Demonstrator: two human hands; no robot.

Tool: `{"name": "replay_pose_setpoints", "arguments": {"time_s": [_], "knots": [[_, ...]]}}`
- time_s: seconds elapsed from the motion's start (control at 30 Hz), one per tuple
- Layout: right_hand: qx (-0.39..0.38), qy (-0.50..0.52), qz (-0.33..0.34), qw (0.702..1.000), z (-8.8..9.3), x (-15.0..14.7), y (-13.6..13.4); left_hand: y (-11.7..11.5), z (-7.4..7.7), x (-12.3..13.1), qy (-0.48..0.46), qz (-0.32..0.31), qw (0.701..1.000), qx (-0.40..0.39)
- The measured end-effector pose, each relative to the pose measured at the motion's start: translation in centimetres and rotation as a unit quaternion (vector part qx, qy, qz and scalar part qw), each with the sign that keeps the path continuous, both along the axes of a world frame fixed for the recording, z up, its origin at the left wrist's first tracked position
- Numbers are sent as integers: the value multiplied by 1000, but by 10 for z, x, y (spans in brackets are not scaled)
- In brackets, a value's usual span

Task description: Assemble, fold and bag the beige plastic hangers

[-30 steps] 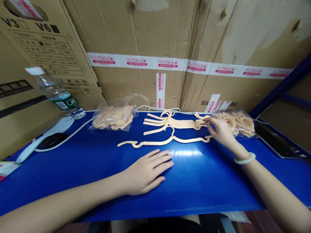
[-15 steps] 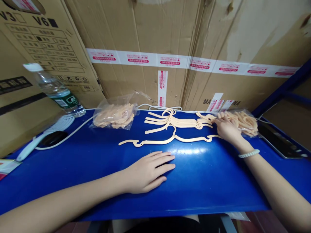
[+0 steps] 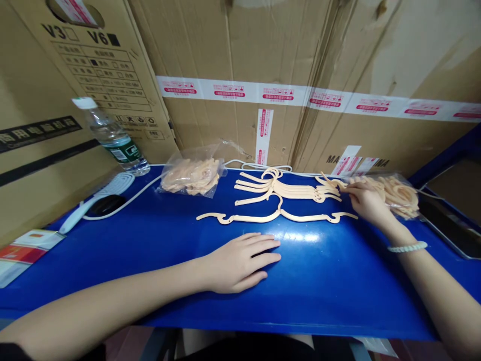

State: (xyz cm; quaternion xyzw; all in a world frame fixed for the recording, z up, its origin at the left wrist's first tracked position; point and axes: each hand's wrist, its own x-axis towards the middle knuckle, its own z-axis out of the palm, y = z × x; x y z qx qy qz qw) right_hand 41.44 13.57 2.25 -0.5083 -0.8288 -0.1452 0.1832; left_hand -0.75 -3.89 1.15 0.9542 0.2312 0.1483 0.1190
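The left hand (image 3: 238, 263) lies palm-down at six o'clock, fingers loosely spread, holding nothing. Just beyond its fingertips an unfolded hanger (image 3: 280, 212) stretches crosswise. The right hand (image 3: 366, 200), toward three o'clock, sits farther from the stack of hangers (image 3: 295, 191) than a second ago; the unfolded hanger's right tip, covered then, shows now, so that hanger looks fully spread. Its fingertips are narrowed beside the stack's right ends; whether they grip anything I cannot tell. Past it, a clear bag (image 3: 404, 181) holds more peach-coloured pieces; at nine, another bag (image 3: 208, 152) is packed likewise. At ten, a bottle (image 3: 122, 146) contains clear liquid.
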Motion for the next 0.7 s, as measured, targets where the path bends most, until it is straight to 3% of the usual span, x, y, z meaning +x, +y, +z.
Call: {"name": "replay_pose_setpoints", "arguments": {"time_s": [0.43,0.6,0.7], "knots": [[56,124,15,991,20,-28,-24,1,-3,0,-17,-3,1000,-3],[90,198,-3,976,23,-36,-34,1,-3,-1,-32,-4,999,-9],[70,282,-12,957,22,-49,-41,2,-3,-1,-59,-4,998,-29]]}}
